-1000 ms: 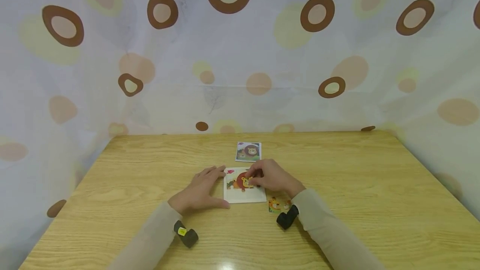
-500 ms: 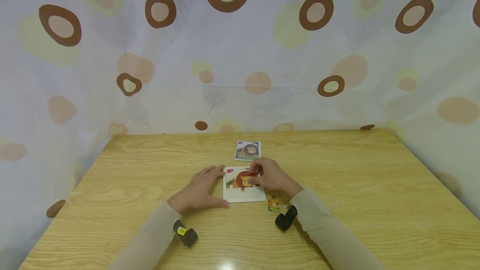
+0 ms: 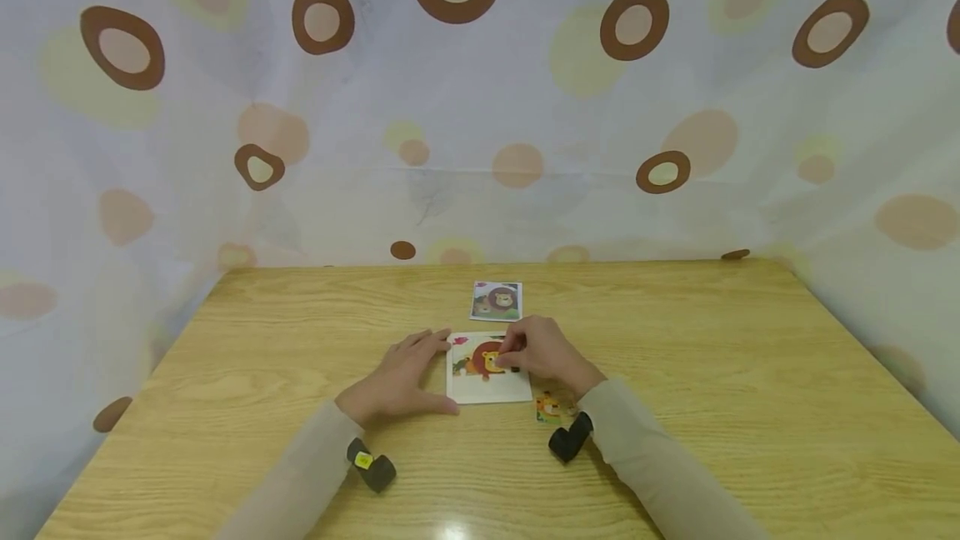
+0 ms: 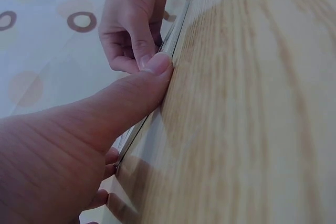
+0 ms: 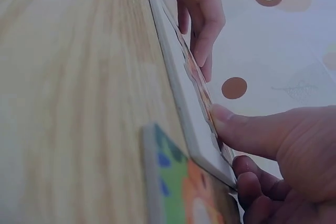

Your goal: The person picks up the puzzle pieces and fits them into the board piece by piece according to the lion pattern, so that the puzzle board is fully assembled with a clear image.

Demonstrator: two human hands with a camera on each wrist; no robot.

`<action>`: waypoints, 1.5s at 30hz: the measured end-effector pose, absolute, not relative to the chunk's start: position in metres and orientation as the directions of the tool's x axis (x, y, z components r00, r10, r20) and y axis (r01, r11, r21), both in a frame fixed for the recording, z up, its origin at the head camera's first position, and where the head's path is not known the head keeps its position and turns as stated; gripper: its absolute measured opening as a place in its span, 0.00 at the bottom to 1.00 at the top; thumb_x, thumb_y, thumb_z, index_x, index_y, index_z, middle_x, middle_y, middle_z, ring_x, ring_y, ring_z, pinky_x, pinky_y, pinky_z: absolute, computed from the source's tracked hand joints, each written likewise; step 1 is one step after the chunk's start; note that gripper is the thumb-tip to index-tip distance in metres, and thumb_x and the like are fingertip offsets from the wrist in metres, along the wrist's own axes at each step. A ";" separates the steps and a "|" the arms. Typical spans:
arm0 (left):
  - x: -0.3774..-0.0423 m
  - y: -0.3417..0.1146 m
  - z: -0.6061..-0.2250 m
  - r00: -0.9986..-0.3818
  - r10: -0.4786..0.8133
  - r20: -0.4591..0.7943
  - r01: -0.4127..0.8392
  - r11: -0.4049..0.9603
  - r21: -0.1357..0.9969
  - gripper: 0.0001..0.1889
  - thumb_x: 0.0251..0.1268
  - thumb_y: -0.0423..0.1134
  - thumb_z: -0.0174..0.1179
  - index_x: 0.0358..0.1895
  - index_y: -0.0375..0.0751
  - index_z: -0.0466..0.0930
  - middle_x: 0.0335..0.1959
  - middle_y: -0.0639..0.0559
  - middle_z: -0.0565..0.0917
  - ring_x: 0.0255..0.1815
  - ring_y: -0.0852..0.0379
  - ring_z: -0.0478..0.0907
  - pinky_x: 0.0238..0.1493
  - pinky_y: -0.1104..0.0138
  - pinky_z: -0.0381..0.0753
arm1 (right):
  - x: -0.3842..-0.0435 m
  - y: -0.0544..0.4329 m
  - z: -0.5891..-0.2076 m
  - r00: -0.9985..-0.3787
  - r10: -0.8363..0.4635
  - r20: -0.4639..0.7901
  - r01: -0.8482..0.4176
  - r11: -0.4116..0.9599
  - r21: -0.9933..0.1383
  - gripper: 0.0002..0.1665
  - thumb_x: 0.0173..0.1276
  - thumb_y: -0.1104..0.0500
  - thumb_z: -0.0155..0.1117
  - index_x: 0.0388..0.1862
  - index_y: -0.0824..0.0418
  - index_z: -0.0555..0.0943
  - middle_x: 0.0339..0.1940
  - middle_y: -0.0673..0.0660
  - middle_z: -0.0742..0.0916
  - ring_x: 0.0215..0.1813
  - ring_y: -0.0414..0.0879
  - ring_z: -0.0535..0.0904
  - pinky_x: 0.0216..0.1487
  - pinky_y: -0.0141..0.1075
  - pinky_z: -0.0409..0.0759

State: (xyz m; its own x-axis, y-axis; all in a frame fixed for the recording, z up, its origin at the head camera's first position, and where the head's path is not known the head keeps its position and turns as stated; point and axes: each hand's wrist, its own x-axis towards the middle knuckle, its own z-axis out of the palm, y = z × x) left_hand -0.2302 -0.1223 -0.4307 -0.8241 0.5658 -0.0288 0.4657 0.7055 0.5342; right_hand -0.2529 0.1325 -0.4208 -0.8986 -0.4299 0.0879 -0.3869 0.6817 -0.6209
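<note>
A white square puzzle board point(image 3: 491, 392) lies on the table, its upper part filled with joined pieces showing a lion point(image 3: 485, 358); the lower part is bare white. My left hand point(image 3: 401, 377) rests at the board's left edge, fingers spread along it, thumb point(image 4: 157, 65) against the near corner. Over the right side of the lion picture, my right hand point(image 3: 547, 352) has its thumb and curled fingers at a puzzle piece, mostly hidden by them. In the right wrist view the right thumb point(image 5: 247, 129) lies at the edge of the pieces.
Loose colourful puzzle pieces point(image 3: 549, 408) lie just right of the board's near corner, partly under the right wrist. Behind the board lies a small picture card point(image 3: 497, 301) with the same lion. A patterned cloth point(image 3: 517, 215) hangs behind the wooden table point(image 3: 300, 315).
The right hand's fingers shift very slightly over the lion picture. The left hand, board, card and loose pieces keep their places; the head view drifts a little.
</note>
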 end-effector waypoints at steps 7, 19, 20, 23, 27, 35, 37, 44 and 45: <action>-0.230 -0.124 -0.431 -0.823 0.567 -0.027 0.468 0.705 0.533 0.47 0.49 0.63 0.69 0.70 0.42 0.63 0.77 0.51 0.56 0.78 0.43 0.46 0.74 0.42 0.47 | -0.250 0.130 -0.421 -0.933 -0.352 0.080 -0.322 0.710 -0.627 0.12 0.56 0.56 0.75 0.22 0.58 0.80 0.19 0.49 0.79 0.20 0.39 0.70 0.24 0.30 0.69; -0.228 -0.122 -0.429 -0.838 0.544 -0.052 0.434 0.720 0.541 0.56 0.48 0.63 0.69 0.77 0.43 0.50 0.69 0.52 0.71 0.78 0.43 0.46 0.74 0.43 0.46 | -0.248 0.132 -0.418 -0.950 -0.305 0.062 -0.274 0.725 -0.632 0.12 0.55 0.55 0.75 0.20 0.59 0.83 0.17 0.49 0.83 0.19 0.39 0.71 0.21 0.30 0.69; -0.228 -0.122 -0.429 -0.838 0.544 -0.050 0.434 0.719 0.542 0.55 0.48 0.62 0.70 0.76 0.43 0.51 0.70 0.51 0.69 0.78 0.43 0.46 0.74 0.43 0.46 | -0.248 0.133 -0.418 -0.942 -0.328 0.064 -0.293 0.716 -0.633 0.12 0.57 0.55 0.74 0.20 0.60 0.83 0.17 0.49 0.83 0.18 0.38 0.70 0.21 0.30 0.69; -0.227 -0.123 -0.429 -0.839 0.543 -0.045 0.435 0.718 0.544 0.53 0.48 0.62 0.70 0.75 0.44 0.55 0.73 0.49 0.65 0.78 0.43 0.46 0.74 0.43 0.46 | -0.251 0.140 -0.419 -0.920 -0.390 0.040 -0.316 0.677 -0.665 0.08 0.61 0.58 0.70 0.25 0.61 0.85 0.20 0.50 0.83 0.21 0.39 0.71 0.24 0.30 0.70; -0.227 -0.123 -0.428 -0.838 0.543 -0.043 0.436 0.715 0.547 0.50 0.48 0.62 0.70 0.73 0.43 0.60 0.76 0.50 0.58 0.78 0.43 0.45 0.75 0.44 0.45 | -0.254 0.148 -0.419 -0.902 -0.431 -0.033 -0.277 0.635 -0.721 0.05 0.65 0.59 0.66 0.32 0.60 0.85 0.26 0.51 0.84 0.26 0.41 0.72 0.29 0.32 0.71; -0.228 -0.123 -0.429 -0.831 0.556 -0.028 0.454 0.706 0.544 0.47 0.48 0.62 0.70 0.70 0.41 0.65 0.78 0.51 0.55 0.78 0.43 0.45 0.74 0.44 0.45 | -0.253 0.164 -0.417 -0.806 -0.592 0.002 -0.378 0.512 -0.771 0.09 0.70 0.59 0.60 0.44 0.64 0.81 0.33 0.54 0.84 0.31 0.41 0.73 0.34 0.30 0.73; -0.228 -0.123 -0.429 -0.828 0.560 -0.021 0.460 0.701 0.546 0.46 0.48 0.61 0.70 0.69 0.40 0.66 0.78 0.50 0.55 0.78 0.42 0.46 0.74 0.43 0.45 | -0.251 0.168 -0.415 -0.797 -0.604 0.006 -0.383 0.498 -0.778 0.09 0.70 0.60 0.60 0.45 0.64 0.81 0.34 0.54 0.83 0.32 0.41 0.73 0.35 0.30 0.73; -0.227 -0.124 -0.428 -0.825 0.565 -0.012 0.467 0.692 0.550 0.46 0.49 0.61 0.70 0.69 0.39 0.65 0.78 0.49 0.55 0.78 0.42 0.45 0.74 0.41 0.44 | -0.247 0.183 -0.409 -0.770 -0.638 0.007 -0.415 0.493 -0.764 0.06 0.67 0.63 0.63 0.40 0.65 0.79 0.32 0.54 0.83 0.32 0.39 0.74 0.35 0.29 0.75; -0.227 -0.124 -0.428 -0.825 0.566 -0.011 0.467 0.692 0.550 0.46 0.49 0.61 0.70 0.69 0.39 0.65 0.78 0.49 0.55 0.78 0.42 0.45 0.74 0.42 0.44 | -0.246 0.184 -0.409 -0.761 -0.649 0.002 -0.423 0.493 -0.760 0.05 0.66 0.64 0.63 0.39 0.65 0.79 0.32 0.54 0.83 0.32 0.39 0.74 0.35 0.30 0.75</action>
